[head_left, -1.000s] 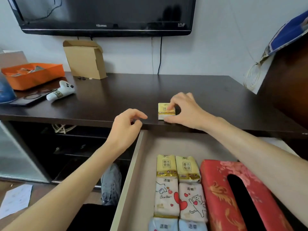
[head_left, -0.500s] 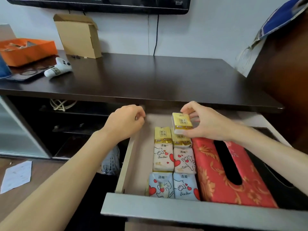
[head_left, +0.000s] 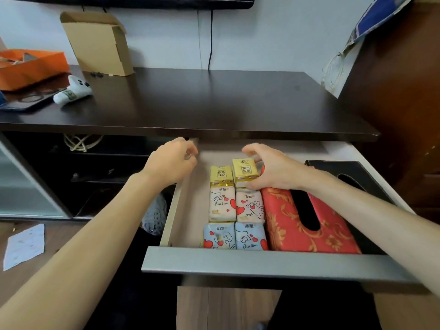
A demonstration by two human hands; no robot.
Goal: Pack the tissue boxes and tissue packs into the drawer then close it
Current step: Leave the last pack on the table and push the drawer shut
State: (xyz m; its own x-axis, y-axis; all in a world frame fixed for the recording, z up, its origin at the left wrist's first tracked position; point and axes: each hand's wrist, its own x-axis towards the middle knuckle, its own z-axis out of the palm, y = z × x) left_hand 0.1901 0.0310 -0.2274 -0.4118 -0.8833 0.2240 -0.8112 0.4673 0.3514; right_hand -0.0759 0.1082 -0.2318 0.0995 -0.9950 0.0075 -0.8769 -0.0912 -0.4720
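The drawer [head_left: 262,264] stands pulled out below the dark desk. My right hand [head_left: 271,170] grips a yellow tissue pack [head_left: 245,172] set on top of another yellow pack in the back row, beside a second yellow pack [head_left: 221,176]. In front lie two white heart-print packs [head_left: 235,206] and two blue packs [head_left: 234,236]. A red floral tissue box [head_left: 302,225] lies right of the packs, and a black tissue box [head_left: 342,172] sits beyond my right forearm. My left hand [head_left: 172,160] hovers curled at the drawer's back left corner, holding nothing.
On the dark desk top [head_left: 202,103] stand a cardboard box [head_left: 100,44], an orange box [head_left: 28,65], a white game controller [head_left: 73,90] and a dark tablet [head_left: 26,101]. A cable hangs down the wall. A paper sheet [head_left: 23,245] lies on the floor at left.
My right hand lifted the yellow pack off the desk edge, carried it down into the drawer and set it on the back-row pack. The view tilted downward. My left hand stayed near the drawer's corner.
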